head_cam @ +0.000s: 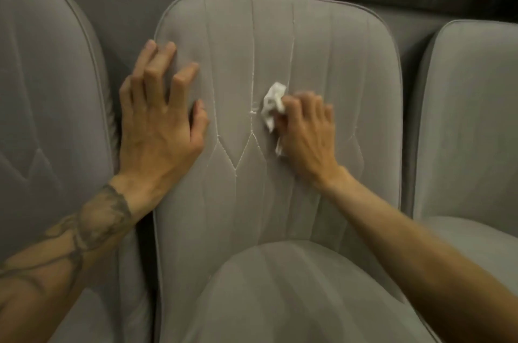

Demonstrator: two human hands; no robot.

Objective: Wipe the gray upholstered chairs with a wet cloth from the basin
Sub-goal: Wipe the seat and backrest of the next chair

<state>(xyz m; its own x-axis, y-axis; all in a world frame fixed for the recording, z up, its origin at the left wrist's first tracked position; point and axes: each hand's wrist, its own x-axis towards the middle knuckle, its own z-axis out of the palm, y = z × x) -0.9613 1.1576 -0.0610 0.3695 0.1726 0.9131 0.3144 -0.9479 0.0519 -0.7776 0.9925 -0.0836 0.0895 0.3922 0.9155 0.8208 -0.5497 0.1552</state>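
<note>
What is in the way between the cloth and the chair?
Nothing visible. The right hand presses the white cloth straight onto the middle chair's back. The left hand rests on the same back, off to the side, apart from the cloth.

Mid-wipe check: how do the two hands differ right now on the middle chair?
The left hand is spread and holds nothing, braced on the backrest of the middle chair; the right hand is curled round a crumpled white cloth. The left hand sits at the backrest's left edge, the right hand nearer its centre, by the stitched seams. Both rest palm-down on the same gray backrest.
</note>
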